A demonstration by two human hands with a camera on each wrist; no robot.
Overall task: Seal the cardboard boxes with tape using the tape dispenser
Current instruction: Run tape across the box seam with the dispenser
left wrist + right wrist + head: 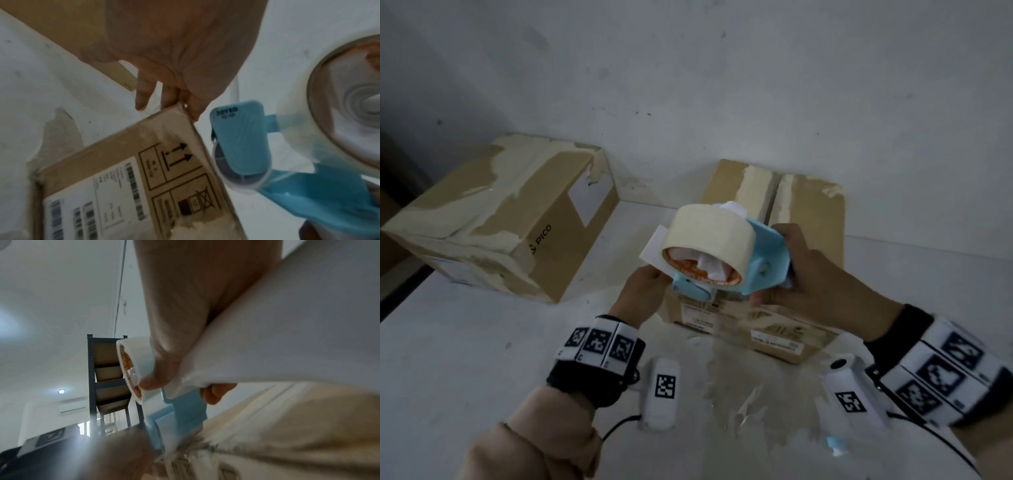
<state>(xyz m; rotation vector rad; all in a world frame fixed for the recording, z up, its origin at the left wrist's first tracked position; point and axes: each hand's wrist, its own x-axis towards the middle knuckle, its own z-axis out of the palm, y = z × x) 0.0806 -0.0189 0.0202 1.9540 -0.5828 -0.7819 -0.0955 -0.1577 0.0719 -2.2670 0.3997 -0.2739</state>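
Observation:
A light-blue tape dispenser (767, 253) carrying a beige tape roll (709, 236) hovers over the near end of the closer cardboard box (808, 212). My right hand (787, 274) grips the dispenser's handle from the right; in the right wrist view its thumb (156, 381) lies against the roll (133, 363). My left hand (650, 279) rests its fingers (174, 94) on the box's near top corner (180, 110), just left of the dispenser's front end (240, 142). The box's labelled side (127, 186) faces me. A second box (500, 219), patched with old tape, stands at the back left.
Both boxes sit on a white table (465, 342) against a white wall (722, 85). Torn tape residue (743, 394) marks the table in front of the closer box. The table's left edge (404, 298) drops off. A dark metal shelf unit (109, 378) stands behind.

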